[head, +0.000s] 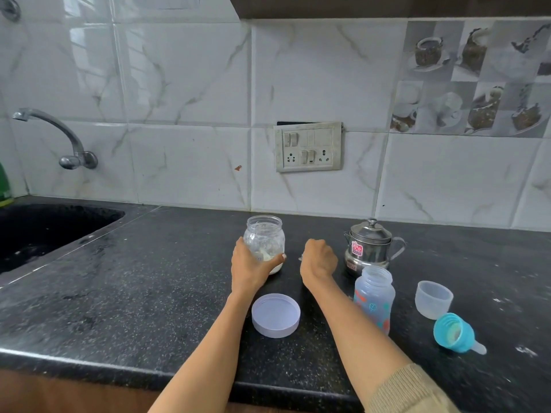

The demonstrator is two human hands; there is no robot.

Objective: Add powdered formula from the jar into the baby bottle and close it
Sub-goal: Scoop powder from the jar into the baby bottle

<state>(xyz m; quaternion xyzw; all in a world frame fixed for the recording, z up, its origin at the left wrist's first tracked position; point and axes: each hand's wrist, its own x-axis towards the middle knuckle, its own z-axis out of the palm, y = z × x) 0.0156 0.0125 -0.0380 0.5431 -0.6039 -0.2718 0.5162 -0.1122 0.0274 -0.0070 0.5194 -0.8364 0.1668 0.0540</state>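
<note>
We count one jar (pixel 264 239), one jar lid (pixel 275 315), one baby bottle (pixel 374 298), one clear cap (pixel 433 298), and one blue nipple ring (pixel 454 332) on the dark surface (pixel 149 293). The open clear jar holds little white powder at its bottom. Our left hand (pixel 249 266) grips it; our right hand (pixel 318 259) is curled, apparently pinching something small.

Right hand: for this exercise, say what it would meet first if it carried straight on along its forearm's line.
Probably nothing on the counter: the right hand passes between jar and steel pot, reaching the tiled wall; depth is uncertain.
</note>
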